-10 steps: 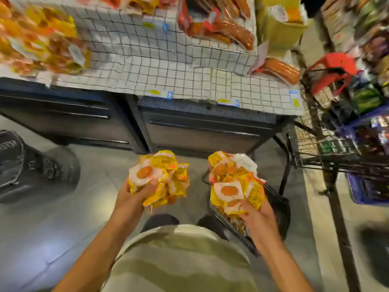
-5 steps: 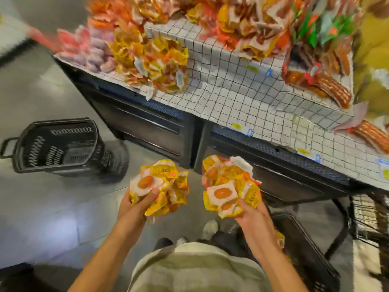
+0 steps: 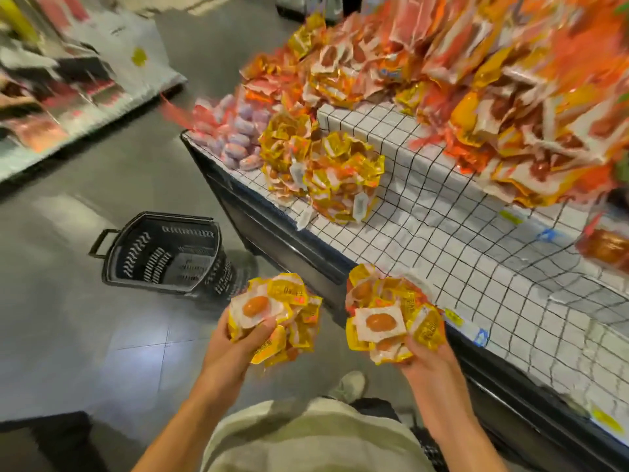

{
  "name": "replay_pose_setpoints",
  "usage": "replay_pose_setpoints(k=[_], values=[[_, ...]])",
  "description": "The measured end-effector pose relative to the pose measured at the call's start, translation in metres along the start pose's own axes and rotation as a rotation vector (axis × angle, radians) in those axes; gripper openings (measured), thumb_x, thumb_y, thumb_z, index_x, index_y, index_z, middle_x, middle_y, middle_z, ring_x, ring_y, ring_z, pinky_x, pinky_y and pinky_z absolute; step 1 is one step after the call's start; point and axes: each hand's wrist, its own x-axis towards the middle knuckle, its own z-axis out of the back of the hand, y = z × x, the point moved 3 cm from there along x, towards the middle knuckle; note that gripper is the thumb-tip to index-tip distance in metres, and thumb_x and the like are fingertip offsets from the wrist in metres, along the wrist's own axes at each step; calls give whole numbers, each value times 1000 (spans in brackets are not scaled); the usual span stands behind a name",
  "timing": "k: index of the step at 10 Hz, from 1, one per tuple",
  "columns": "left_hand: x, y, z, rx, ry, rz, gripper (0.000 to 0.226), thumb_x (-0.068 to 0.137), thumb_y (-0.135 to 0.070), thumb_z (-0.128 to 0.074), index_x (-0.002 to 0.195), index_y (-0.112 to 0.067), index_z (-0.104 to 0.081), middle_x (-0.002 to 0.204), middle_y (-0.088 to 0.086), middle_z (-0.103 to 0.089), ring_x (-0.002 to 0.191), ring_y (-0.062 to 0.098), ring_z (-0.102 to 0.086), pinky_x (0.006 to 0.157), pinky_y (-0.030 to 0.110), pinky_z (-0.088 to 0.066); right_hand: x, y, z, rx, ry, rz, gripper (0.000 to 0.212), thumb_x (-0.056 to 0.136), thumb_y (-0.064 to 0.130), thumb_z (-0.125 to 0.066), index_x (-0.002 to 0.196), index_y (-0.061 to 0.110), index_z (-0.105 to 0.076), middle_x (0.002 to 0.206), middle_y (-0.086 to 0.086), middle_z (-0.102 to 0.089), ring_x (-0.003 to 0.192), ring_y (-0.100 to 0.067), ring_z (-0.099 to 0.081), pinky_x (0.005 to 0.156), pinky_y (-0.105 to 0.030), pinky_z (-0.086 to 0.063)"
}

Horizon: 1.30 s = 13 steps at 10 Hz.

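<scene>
The left hand (image 3: 235,352) is clutching the left bunch (image 3: 272,318) of yellow egg packets and the right hand (image 3: 429,366) the right bunch (image 3: 384,318), over the floor just beside the desk (image 3: 476,250). Outer packets are sitting loose and could be slipping out. Each bunch is looking roundish, without a clear long axis, its top packet facing up.

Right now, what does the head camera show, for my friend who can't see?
The left hand holds one bunch of yellow egg packets; the right hand holds a second bunch. A checked shelf piled with more packets stands alongside; a black basket sits on the floor.
</scene>
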Motion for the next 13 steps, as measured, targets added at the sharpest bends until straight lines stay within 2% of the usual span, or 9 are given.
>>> replay_pose_setpoints(k=[3, 4, 6, 7, 8, 9, 10, 11, 13], values=[[81, -37, -68, -33, 84, -5, 45, 84, -13, -76, 126, -24, -64, 123, 10, -71, 114, 31, -68, 97, 51, -53, 79, 70, -17, -11, -19, 59, 54, 84, 9, -62, 138, 20, -58, 132, -6, -69, 118, -29, -68, 90, -49, -53], [116, -42, -98, 22, 207, 31, 51, 81, -19, -83, 128, -24, -64, 125, 10, -70, 117, 31, -66, 100, 51, -51, 91, 82, -10, 33, -117, 94, 48, 90, 5, -57, 136, 18, -59, 130, -8, -70, 116, -31, -68, 95, -53, -52], [178, -46, -156, 64, 395, 182, 52, 83, -6, -76, 131, -18, -60, 121, 9, -72, 112, 28, -69, 92, 42, -58, 85, 80, 13, 155, -374, 154, 41, 95, 0, -55, 131, 18, -61, 127, -8, -72, 112, -27, -71, 84, -40, -58], [204, -53, -191, 63, 496, 227, 49, 79, -8, -79, 124, -19, -64, 117, 10, -73, 108, 29, -70, 77, 33, -59, 77, 73, 24, 258, -525, 257, 53, 80, 3, -64, 131, 18, -66, 130, -11, -70, 115, -30, -69, 85, -42, -62], [221, -51, -215, 46, 607, 276, 61, 76, -13, -85, 132, -19, -60, 124, 10, -71, 114, 30, -68, 81, 35, -59, 67, 69, 24, 280, -605, 322, 42, 77, 3, -63, 111, 23, -78, 121, -9, -74, 102, -23, -75, 71, -35, -63], [237, -39, -242, -3, 643, 389, 69, 85, -13, -77, 145, -25, -45, 134, 9, -65, 120, 27, -65, 87, 38, -58, 62, 60, 18, 291, -706, 337, 46, 86, 1, -59, 129, 13, -67, 130, -13, -69, 117, -32, -68, 91, -45, -59], [242, -20, -255, 116, 584, 463, 39, 92, -2, -66, 116, -32, -63, 96, -5, -78, 84, 14, -75, 57, 29, -59, 54, 51, 7, 291, -835, 274, 43, 94, 14, -63, 136, 3, -55, 118, -10, -75, 100, -19, -75, 80, -29, -63], [246, -12, -252, 255, 486, 438, 35, 87, 10, -64, 100, -21, -59, 103, 9, -71, 84, 19, -69, 63, 31, -60, 51, 47, 6, 400, -880, 277, 48, 93, 18, -67, 136, 2, -52, 90, 10, -78, 82, -10, -76, 72, -29, -63], [242, -15, -238, 199, 432, 505, 50, 87, 7, -68, 127, -17, -52, 120, 10, -69, 104, 26, -69, 97, 48, -54, 78, 51, 3, 318, -752, 273, 45, 98, -10, -45, 141, 1, -53, 131, -19, -67, 121, -39, -64, 95, -51, -55]])
